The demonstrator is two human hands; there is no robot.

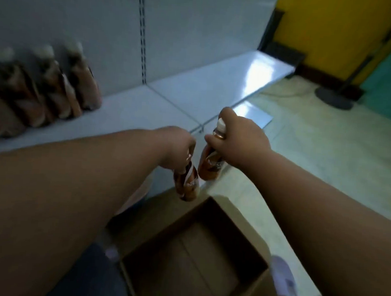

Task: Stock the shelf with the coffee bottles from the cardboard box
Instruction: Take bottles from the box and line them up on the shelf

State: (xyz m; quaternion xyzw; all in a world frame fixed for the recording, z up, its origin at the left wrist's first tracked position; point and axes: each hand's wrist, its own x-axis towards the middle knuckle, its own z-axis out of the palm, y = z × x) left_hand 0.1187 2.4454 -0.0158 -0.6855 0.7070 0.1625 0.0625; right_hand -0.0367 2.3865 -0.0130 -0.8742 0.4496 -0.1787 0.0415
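My left hand (178,147) grips a brown coffee bottle (187,184) by its top, the bottle hanging just above the far corner of the open cardboard box (248,236). My right hand (240,139) holds a second coffee bottle (211,169) by the neck, its white cap showing above my fingers. Both bottles hover over the front edge of the low white shelf (146,113). Several coffee bottles (57,86) stand in a blurred row at the shelf's back left. Inside the box I see only its bare bottom.
The white shelf back panel (105,30) has a slotted upright. To the right lie a pale tiled floor (326,143), a yellow wall (332,26) and a dark round stand base (334,97). A light shoe (282,279) rests beside the box.
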